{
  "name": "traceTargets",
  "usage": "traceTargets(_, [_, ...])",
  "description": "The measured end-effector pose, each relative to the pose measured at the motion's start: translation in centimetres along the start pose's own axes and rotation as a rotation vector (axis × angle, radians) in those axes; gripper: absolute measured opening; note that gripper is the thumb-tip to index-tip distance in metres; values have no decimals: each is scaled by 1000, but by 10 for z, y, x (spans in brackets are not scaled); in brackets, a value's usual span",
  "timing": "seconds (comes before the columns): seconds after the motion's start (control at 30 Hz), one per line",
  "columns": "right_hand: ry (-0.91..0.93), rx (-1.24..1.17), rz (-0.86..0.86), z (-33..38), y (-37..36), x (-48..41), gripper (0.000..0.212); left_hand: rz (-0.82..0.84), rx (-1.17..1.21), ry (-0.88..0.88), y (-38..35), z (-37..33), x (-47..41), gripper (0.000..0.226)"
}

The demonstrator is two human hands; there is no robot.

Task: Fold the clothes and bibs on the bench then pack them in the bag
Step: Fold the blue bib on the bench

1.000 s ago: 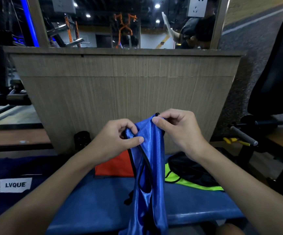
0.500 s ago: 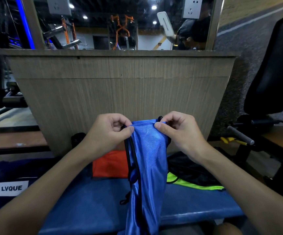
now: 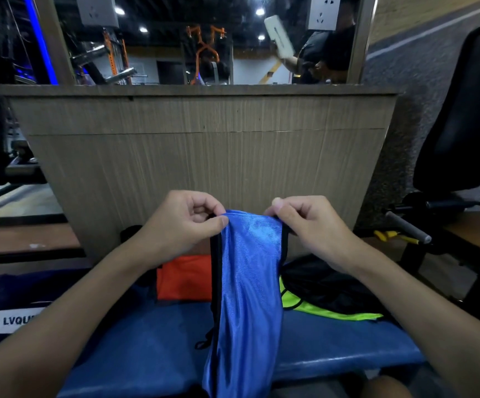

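Observation:
A blue mesh bib (image 3: 247,282) with black trim hangs down in front of me over the blue bench (image 3: 152,340). My left hand (image 3: 181,222) pinches its top left corner. My right hand (image 3: 310,225) pinches its top right corner, so the top edge is stretched flat between them. On the bench behind lie a folded orange bib (image 3: 184,278), a neon yellow bib (image 3: 327,310) and a dark garment (image 3: 324,282) on top of the yellow one. At the left lies a dark navy bag (image 3: 14,300) with a white label.
A wood-grain panel (image 3: 204,156) with a mirror above stands right behind the bench. A black padded seat and machine frame (image 3: 462,124) stand at the right. Steps and a dark rail are at the left.
My hands have moved apart, spreading the bib's top edge from a bunched strap into a flat, wider band. The bib hangs straighter than before.

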State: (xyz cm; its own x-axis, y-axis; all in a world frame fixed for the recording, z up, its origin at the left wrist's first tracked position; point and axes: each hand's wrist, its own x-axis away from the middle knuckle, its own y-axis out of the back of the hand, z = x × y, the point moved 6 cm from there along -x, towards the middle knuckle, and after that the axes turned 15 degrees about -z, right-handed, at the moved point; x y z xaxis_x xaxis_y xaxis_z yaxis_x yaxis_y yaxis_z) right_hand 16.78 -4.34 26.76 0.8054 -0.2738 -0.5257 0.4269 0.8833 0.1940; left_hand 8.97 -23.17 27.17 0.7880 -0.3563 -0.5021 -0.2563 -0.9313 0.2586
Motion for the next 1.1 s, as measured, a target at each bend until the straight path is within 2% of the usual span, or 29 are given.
traceTargets(0.2, [-44, -16, -46, 1, 4, -4, 16, 40, -1, 45, 2, 5, 0, 33])
traceTargets(0.3, [-3, -8, -56, 5, 7, -8, 27, 45, -9, 51, 3, 6, -2, 34])
traceTargets(0.47, [151, 185, -75, 1, 10, -14, 43, 43, -23, 13, 1, -1, -3, 32])
traceTargets(0.6, [293, 341, -32, 2, 9, -13, 36, 25, -31, 8, 1, -6, -3, 31])
traceTargets(0.73, [139, 234, 9, -5, 6, -10, 11, 1, -39, 2, 0, -12, -4, 32])
traceTargets(0.8, [106, 214, -1, -7, 4, -7, 8, -7, -30, 6, 1, -13, -5, 30])
traceTargets(0.93, [68, 256, -40, -15, 2, -9, 19, -4, -37, 11, 3, -13, -4, 33])
traceTargets(1.1, [205, 282, -48, -4, 6, -11, 40, -19, -81, 13, 8, -11, -4, 13])
